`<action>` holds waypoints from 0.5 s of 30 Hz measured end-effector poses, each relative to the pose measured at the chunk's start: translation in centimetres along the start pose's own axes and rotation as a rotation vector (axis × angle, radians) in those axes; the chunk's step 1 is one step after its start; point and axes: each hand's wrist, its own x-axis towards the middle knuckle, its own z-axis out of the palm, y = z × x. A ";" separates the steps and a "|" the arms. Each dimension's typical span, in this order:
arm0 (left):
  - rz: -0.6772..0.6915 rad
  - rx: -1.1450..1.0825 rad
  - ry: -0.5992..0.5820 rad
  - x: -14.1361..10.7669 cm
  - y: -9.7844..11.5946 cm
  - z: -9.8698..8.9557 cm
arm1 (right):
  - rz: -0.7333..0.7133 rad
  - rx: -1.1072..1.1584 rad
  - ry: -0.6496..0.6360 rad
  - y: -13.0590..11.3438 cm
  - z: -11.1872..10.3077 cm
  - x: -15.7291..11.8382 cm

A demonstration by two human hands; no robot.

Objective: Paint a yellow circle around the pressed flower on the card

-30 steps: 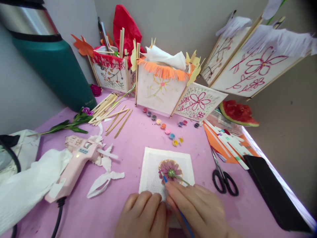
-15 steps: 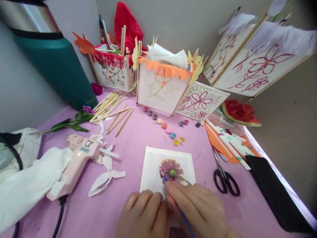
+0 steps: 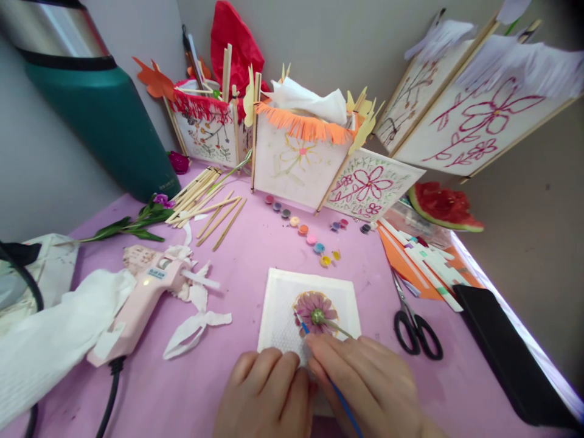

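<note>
A white square panel [image 3: 283, 292] with a quilted-looking surface lies on the purple tabletop. On it a pink-purple flower [image 3: 314, 309] rests face down, its green stem slanting toward the lower right. A yellow painted outline shows around the petals. My right hand [image 3: 369, 383] is closed on a thin blue paintbrush [image 3: 340, 401], whose tip meets the petals' left side. My left hand [image 3: 264, 392] is closed at the panel's lower left edge, fingers curled over it; its thumb is hidden.
Small paint pots [image 3: 311, 239] run in a row behind the panel. Scissors [image 3: 413, 328] and a black phone-like slab [image 3: 506, 359] lie right. At left are a pink glue gun [image 3: 141, 304], wooden sticks [image 3: 201, 194] and a green bottle [image 3: 104, 121]. Decorated paper boxes [image 3: 296, 164] stand behind.
Almost nothing differs. Both hands and the brush tip stay in nearly the same place, and the view has shifted very slightly.
</note>
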 end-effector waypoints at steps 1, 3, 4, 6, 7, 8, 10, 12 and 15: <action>0.000 0.000 -0.001 0.0 0.0 0.0 | 0.001 0.000 0.006 0.0 0.1 0.0; 0.000 0.003 -0.003 0.0 0.1 0.0 | 0.006 0.004 0.024 0.0 0.3 0.0; 0.002 0.005 -0.003 0.0 0.1 0.0 | 0.010 0.010 0.031 0.0 0.4 0.0; 0.001 0.010 -0.004 0.0 0.1 0.0 | 0.019 0.029 0.036 0.0 0.6 0.0; 0.002 0.009 -0.005 0.0 0.0 0.1 | 0.022 0.040 0.036 0.0 0.6 0.0; 0.002 0.006 -0.005 0.0 0.0 0.1 | 0.023 0.049 0.033 -0.1 0.6 0.0; 0.003 -0.003 -0.006 0.0 0.0 0.1 | 0.019 0.065 0.026 -0.1 0.5 -0.1; 0.004 -0.007 -0.007 0.1 0.0 0.2 | 0.021 0.082 0.012 -0.3 0.3 -0.1; 0.004 -0.006 -0.012 0.1 0.1 0.1 | 0.035 0.109 -0.006 -0.4 0.0 -0.3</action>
